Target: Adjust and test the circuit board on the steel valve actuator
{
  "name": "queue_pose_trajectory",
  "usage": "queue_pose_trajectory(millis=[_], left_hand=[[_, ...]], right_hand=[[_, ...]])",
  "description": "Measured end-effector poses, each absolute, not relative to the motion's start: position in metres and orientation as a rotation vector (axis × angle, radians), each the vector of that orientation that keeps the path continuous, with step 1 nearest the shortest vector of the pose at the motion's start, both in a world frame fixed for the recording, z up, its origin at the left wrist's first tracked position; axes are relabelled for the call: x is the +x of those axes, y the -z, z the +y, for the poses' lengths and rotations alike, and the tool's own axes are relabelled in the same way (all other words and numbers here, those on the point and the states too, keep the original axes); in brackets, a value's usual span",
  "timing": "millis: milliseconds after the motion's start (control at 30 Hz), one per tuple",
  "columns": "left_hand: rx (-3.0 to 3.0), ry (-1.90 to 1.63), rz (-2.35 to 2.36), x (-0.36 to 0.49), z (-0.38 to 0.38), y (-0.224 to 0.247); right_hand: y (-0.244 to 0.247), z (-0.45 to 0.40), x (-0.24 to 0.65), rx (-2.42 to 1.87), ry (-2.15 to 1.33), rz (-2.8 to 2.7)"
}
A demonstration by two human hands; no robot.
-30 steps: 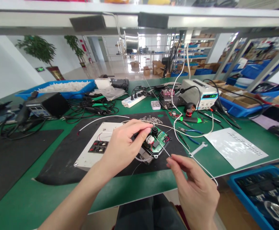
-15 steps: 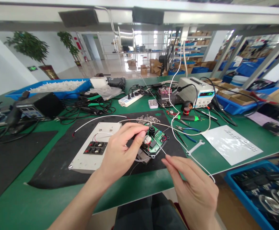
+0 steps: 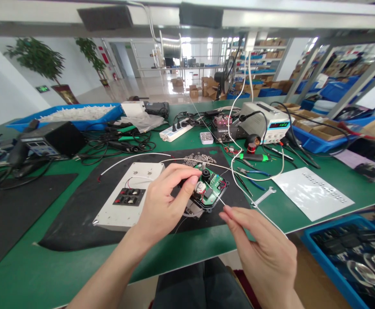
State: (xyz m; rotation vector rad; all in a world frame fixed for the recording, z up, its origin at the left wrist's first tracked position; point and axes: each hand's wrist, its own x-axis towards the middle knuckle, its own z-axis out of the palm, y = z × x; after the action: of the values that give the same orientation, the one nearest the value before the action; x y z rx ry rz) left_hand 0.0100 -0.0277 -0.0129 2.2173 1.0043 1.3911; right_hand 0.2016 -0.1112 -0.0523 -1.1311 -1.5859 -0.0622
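Observation:
A green circuit board (image 3: 213, 182) sits in a dark housing on the black mat, with a round black part (image 3: 206, 174) and a small white cylindrical part (image 3: 201, 188) on it. My left hand (image 3: 163, 195) is at the board's left side, thumb and forefinger closed together beside the round black part. Whatever lies between those fingertips is hidden. In front of the board's right edge, my right hand (image 3: 261, 248) pinches the near end of a thin white strip (image 3: 220, 198). The strip slants up and left over the board.
A white box with terminals (image 3: 110, 214) lies to the left. Around the right side are a wrench (image 3: 264, 197), blue-handled pliers (image 3: 256, 173), a white sheet (image 3: 309, 193) with small parts, and a power supply (image 3: 264, 122). A white cable (image 3: 235, 169) hangs down across the table.
My right hand and the board have shifted slightly to the right. The left hand stays almost where it was, with its fingertips still together.

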Motion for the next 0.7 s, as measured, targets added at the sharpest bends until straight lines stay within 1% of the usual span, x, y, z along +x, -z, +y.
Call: queue_pose_trajectory(millis=[67, 300, 533, 633, 700], left_hand=[[2.22, -1.392, 0.997, 0.01, -0.028, 0.013], [2.227, -1.394, 0.977, 0.014, -0.033, 0.014], [2.232, -1.411, 0.974, 0.016, -0.034, 0.016], [2.215, -1.415, 0.973, 0.015, -0.036, 0.016], [2.198, -1.417, 0.972, 0.016, -0.037, 0.017]], right_hand=[[0.052, -0.114, 0.201, -1.167, 0.063, -1.574], [0.053, -0.123, 0.204, -1.4, 0.266, -1.528], [0.047, -0.123, 0.212, -1.286, 0.287, -1.667], [0.047, -0.124, 0.209, -1.296, 0.216, -1.626], [0.05, -0.124, 0.205, -1.373, 0.032, -1.49]])
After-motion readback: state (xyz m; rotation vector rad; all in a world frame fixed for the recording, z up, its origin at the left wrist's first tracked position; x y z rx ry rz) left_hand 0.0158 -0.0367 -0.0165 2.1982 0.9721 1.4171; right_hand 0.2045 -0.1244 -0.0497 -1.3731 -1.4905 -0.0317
